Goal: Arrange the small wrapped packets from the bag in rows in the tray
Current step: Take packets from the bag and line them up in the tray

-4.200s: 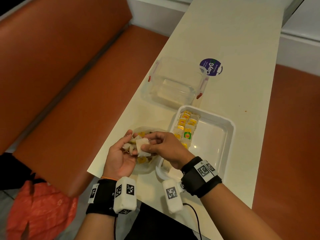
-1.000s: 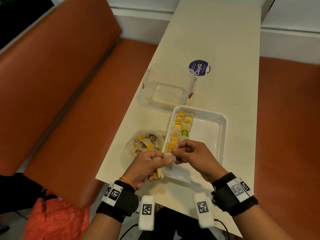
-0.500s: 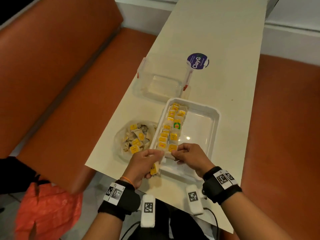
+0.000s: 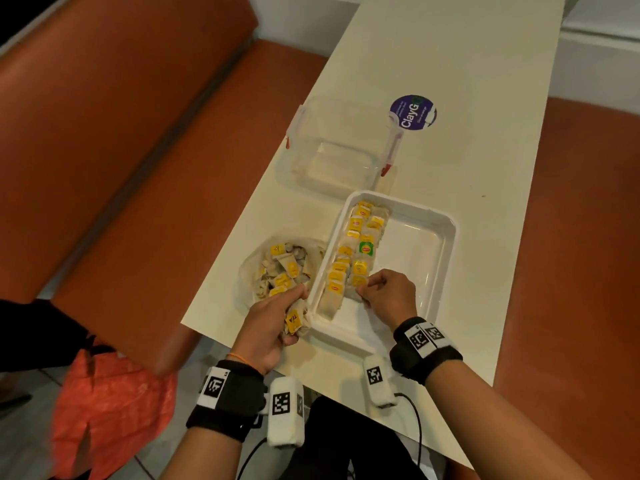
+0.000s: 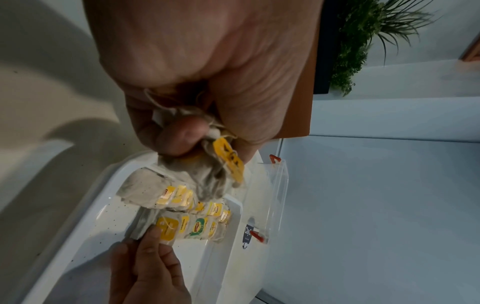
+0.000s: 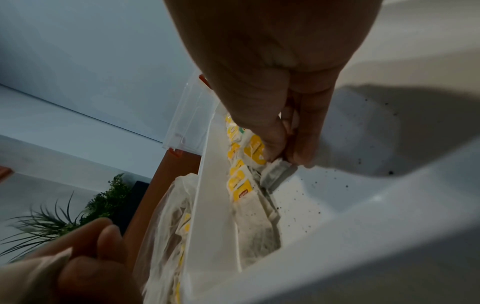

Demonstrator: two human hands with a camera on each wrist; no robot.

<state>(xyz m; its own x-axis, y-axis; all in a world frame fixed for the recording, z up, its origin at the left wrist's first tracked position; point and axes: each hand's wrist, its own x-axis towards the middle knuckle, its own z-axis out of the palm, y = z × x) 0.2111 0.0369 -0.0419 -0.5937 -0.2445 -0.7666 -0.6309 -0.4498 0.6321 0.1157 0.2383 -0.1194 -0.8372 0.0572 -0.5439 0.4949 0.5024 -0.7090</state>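
Warm indoor light fell evenly in the head view, with soft glare on the white tray [image 4: 446, 237] and edges bowed by the wide lens. Both wrist views were dimmer, bluish and grainy. The left hand [image 6: 64, 265] was smeared by blur there.

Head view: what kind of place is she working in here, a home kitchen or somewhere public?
Probably a café or canteen booth, not a home kitchen: a long cream table runs between orange padded bench seats, a round branded sticker is stuck on the tabletop, and a potted plant stands nearby.
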